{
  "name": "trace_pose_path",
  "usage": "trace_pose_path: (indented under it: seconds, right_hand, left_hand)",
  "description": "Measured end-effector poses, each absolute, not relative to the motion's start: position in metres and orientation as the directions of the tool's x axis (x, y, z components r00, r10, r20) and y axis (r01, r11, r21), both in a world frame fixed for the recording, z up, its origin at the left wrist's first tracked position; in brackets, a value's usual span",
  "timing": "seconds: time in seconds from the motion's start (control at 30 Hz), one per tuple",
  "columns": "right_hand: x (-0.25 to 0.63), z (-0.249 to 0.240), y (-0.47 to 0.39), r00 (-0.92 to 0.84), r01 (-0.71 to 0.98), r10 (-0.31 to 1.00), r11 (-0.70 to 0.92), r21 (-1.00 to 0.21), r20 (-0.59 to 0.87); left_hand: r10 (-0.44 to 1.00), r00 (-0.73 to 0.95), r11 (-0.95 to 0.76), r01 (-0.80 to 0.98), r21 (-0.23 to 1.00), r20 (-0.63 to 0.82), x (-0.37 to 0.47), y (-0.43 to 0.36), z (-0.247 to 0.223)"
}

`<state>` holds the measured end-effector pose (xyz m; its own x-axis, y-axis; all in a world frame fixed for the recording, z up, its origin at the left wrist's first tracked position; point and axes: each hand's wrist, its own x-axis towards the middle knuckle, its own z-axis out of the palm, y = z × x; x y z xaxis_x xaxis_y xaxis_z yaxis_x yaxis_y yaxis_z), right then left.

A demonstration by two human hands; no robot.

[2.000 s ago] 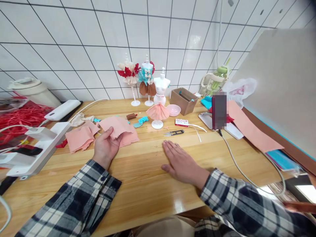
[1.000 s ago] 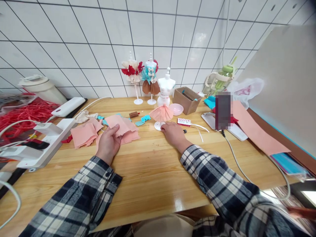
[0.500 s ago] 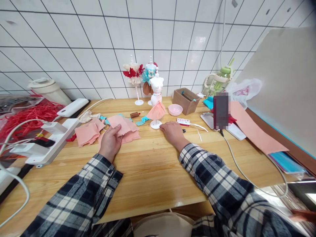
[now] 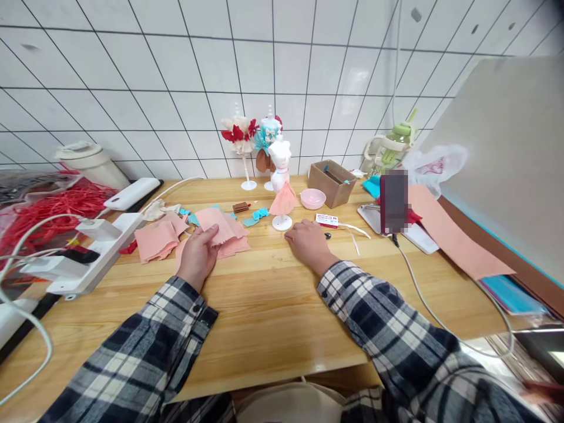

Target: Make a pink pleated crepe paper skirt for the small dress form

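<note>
My left hand (image 4: 199,254) is closed on a square of pink fabric (image 4: 212,225), thumb on top, above more pink pieces on the table. My right hand (image 4: 308,242) lies palm down on the wood, its loosely bent fingers beside the round white base of a small dress form (image 4: 281,157), with nothing visible in them. The form stands upright and wears a gathered pink skirt (image 4: 283,200). A stack of pink fabric squares (image 4: 157,239) lies left of my left hand. Behind stand two more dress forms, one with red flowers (image 4: 240,134), one in turquoise (image 4: 267,136).
A pink bowl (image 4: 313,198) and cardboard box (image 4: 332,182) stand behind my right hand. A red-and-white packet (image 4: 326,220) lies near it. At left are a power strip (image 4: 99,258) and red shredded strands (image 4: 66,202); at right, a phone (image 4: 393,202) and long pink cloth (image 4: 458,235).
The dress form has turned, so its skirt looks narrower and faces another way. My right fingers have come slightly away from its base. My left hand stays on the pink fabric.
</note>
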<state>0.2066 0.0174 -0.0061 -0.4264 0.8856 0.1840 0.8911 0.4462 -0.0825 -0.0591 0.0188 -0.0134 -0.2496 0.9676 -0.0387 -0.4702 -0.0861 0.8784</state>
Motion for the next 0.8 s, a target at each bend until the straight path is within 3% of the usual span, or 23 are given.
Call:
trace_pose_path:
  seconds: [0.23, 0.37, 0.53, 0.8]
  right_hand:
    - [0.199, -0.003, -0.017, -0.709, 0.674, 0.691, 0.722, -0.155, 0.142]
    - [0.205, -0.013, -0.039, -0.754, 0.561, 0.615, 0.786, -0.261, 0.232]
    - [0.206, -0.025, -0.05, -0.699, 0.594, 0.683, 0.721, -0.357, 0.214]
    - [0.193, -0.012, -0.047, -0.612, 0.715, 0.787, 0.591, -0.372, 0.074]
  left_hand:
    - [0.969, -0.245, -0.077, -0.47, 0.879, -0.045, -0.059, 0.018, -0.013]
    - [0.971, -0.232, -0.066, -0.47, 0.88, -0.051, -0.059, 0.018, -0.013]
    - [0.974, -0.22, -0.061, -0.47, 0.88, -0.05, -0.057, 0.018, -0.011]
    - [0.97, -0.241, -0.076, -0.458, 0.886, -0.042, -0.053, 0.014, -0.008]
